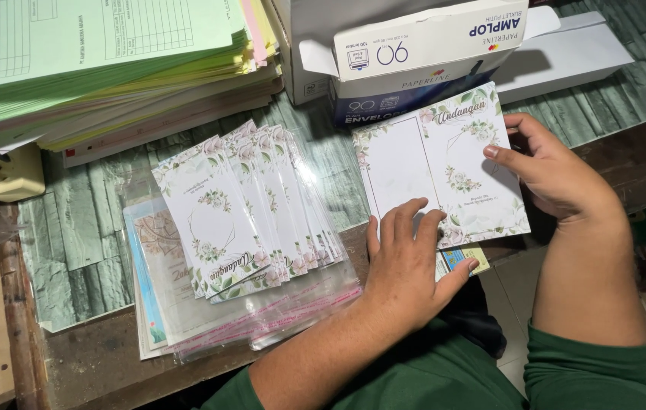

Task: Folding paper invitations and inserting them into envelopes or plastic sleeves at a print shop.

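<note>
Now both hands are on the floral card [444,163], which lies opened flat on the tabletop [80,228] just in front of the envelope box [421,53]. Left hand [406,266] lies flat, fingers spread, pressing the card's near edge; right hand [554,175] curls loosely at the card's right edge, thumb lying on its face, clamped on nothing. To fold it cleanly, I'd judge, keep that left palm pinning the near edge and bring the corners square before creasing. Its long axis runs left to right, tilted slightly; the centre fold points away toward the box. Left of the card, a fanned stack of finished cards [251,205] sits on plastic sleeves [262,319].
</note>
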